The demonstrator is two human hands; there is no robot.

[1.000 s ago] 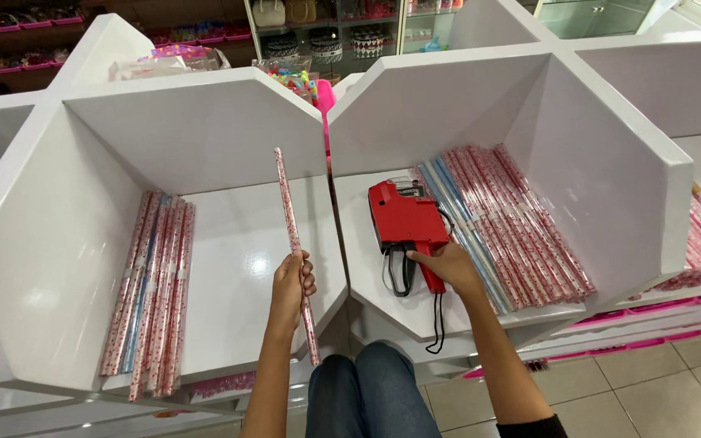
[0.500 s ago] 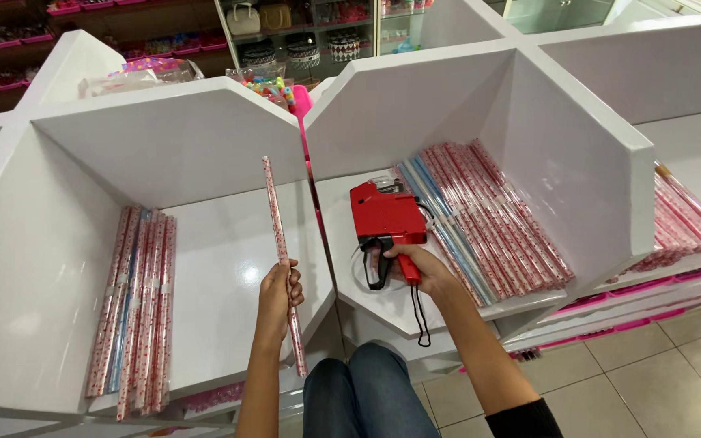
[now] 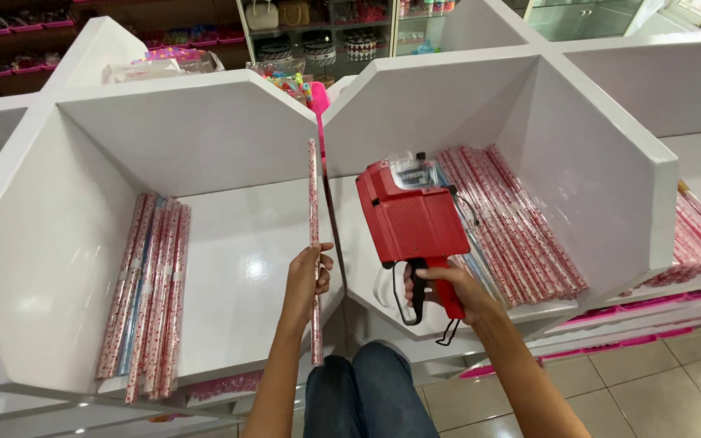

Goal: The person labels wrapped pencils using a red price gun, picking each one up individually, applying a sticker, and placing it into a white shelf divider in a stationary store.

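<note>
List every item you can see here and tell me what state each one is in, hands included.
Left hand: closed around a wrapping paper roll.
Wrapping paper roll: held upright, off the shelf.
Right hand: gripping the price label gun's handle.
Price label gun: red, lifted above the right bin.
Left bin rolls: lying flat, side by side.
Right bin rolls: lying flat, stacked in a row.
White hexagonal shelf: open-fronted, partly filled.

Both bare forearms reach up and forward from the lower edge of the view; the left hand (image 3: 308, 276) is raised upright with fingers curled in a closed grasp; the right hand (image 3: 440, 285) is clenched in a fist-like grip, wrist angled inward.
</note>
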